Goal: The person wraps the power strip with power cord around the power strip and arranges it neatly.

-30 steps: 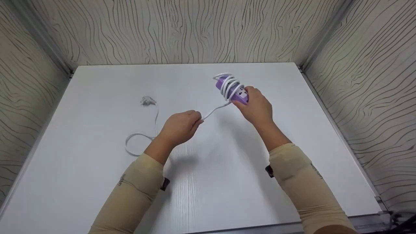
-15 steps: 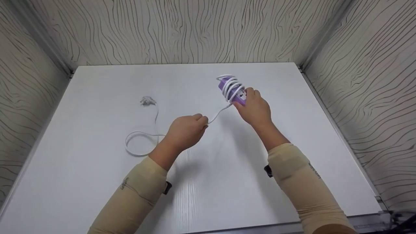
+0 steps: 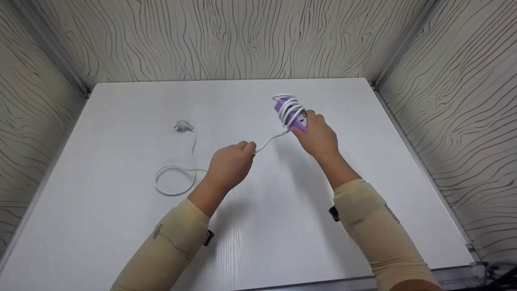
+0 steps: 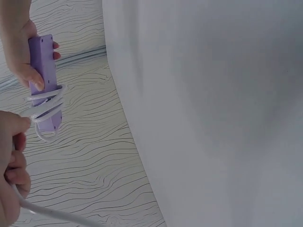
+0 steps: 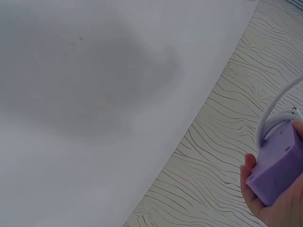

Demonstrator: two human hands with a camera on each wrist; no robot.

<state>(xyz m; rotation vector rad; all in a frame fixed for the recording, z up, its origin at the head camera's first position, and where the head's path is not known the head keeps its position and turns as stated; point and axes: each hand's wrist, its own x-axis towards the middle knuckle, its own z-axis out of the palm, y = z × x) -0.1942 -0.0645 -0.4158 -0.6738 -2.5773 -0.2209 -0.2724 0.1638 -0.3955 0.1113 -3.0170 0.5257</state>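
My right hand grips the near end of a purple power strip, held up above the white table. Several turns of its white cord are wound round the strip's far part. Ahead and to the left, my left hand holds the cord in curled fingers, a short slack length running between both hands. In the left wrist view the cord comes out below the left fist. The right wrist view shows the strip's purple underside in the right hand. A pale plug lies on the table at the cord's far end.
The rest of the cord makes a loop on the white table, left of my left forearm. Wood-patterned panels stand behind and at both sides. Dark cables show at the lower right corner.
My left hand has moved slightly right and nearer to me along with the cord. The wound power strip in my right hand has shifted a little right.
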